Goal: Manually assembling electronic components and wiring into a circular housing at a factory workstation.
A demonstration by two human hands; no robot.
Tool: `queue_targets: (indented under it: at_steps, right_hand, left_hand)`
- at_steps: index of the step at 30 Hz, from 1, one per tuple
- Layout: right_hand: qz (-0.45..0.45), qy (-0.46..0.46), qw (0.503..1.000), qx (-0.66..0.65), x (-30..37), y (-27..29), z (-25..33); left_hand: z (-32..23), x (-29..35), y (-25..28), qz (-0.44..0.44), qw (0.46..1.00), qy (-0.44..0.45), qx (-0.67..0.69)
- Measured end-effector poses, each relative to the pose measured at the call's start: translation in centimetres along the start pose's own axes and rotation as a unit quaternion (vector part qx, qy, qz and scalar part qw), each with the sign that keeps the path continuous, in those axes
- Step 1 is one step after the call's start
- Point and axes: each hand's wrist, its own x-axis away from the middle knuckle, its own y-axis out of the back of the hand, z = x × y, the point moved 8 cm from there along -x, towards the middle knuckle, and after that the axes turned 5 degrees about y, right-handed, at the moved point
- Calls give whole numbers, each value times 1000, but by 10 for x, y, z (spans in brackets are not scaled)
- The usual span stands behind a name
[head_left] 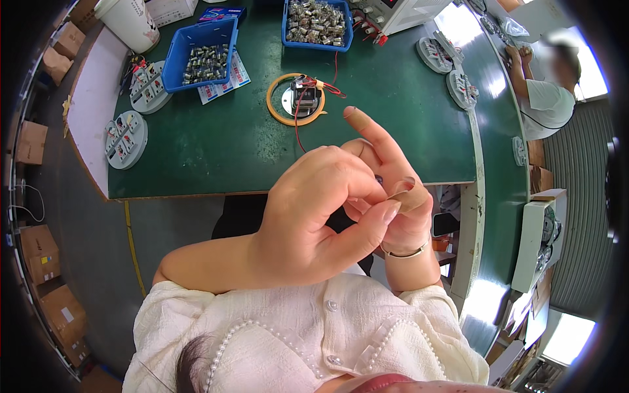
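Observation:
Both of my hands are raised close to the camera, above the front edge of the green table [216, 150]. My left hand [314, 216] pinches the end of a thin tan tape strip [401, 190] between thumb and forefinger. The strip lies against the thumb of my right hand [400, 209], which wears a thin bracelet [406, 252]. My right forefinger [370, 128] sticks up, its tip wrapped in tan tape. The other right fingers are hidden behind my left hand.
A yellow tape ring [275, 108] on the table holds a small device with red wires [306, 95]. Two blue bins [200, 52] [317, 25] hold several metal parts. Round white fixtures [126, 139] lie at the left. Another person [547, 92] works at the far right.

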Motion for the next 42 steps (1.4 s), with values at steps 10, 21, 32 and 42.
queue_targets:
  at_steps: [10, 21, 32, 42]
  right_hand:
    - [4, -1, 1000, 5, 0, 0, 1]
    - [3, -52, 998, -38, 4, -5, -2]
    - [42, -120, 982, -139, 14, -5, -7]
    - [51, -133, 975, -168, 17, -1, -9]
  left_hand:
    - [0, 3, 0, 10, 1000, -7, 2]
    - [-11, 3, 3, 21, 979, -140, -149]
    - [-16, -2, 10, 66, 963, -176, -195]
    - [-16, 1, 13, 69, 954, -182, -229]
